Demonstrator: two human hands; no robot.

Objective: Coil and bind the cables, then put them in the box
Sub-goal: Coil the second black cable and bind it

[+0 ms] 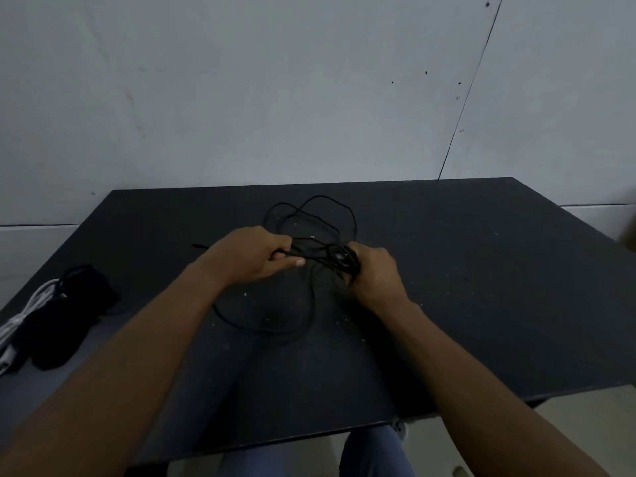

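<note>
Wall (309,80): pale grey panels with one dark slanting seam at right and a few small dark dots.

Table (481,304): matte black top set against the wall, dusted with pale specks that are thickest around the middle. Its near edge cuts across blue-trousered knees (375,452).

Both bare forearms come in from the bottom corners and meet at table centre. They cover part of the top but none of the work.

Far left, near the table edge: a black bundle (69,321) lies touching a white cable (24,315) that is folded into long loops. Both are well apart from the hands. Lighting is dim and the black bundle's make-up cannot be told.

Far right frame border: a tan sliver (630,232), cut off too much to identify.

Cable (311,304): thin, black and round, hard to separate from the black top. It lies mid-table in loose tangled loops. Two or three loops lie beyond the hands toward the wall, and one long bight hangs back toward the near edge. A short tail pokes out on the far left side of the left hand (254,256).

Left hand: knuckles up, fingers curled around a strand, with a fingertip pointing right.

Right hand (375,273): fingers and thumb closed round a small tight coil (342,258) of several turns of the same cable. The coil is held just above the table. A taut strand runs between the two hands.
</note>
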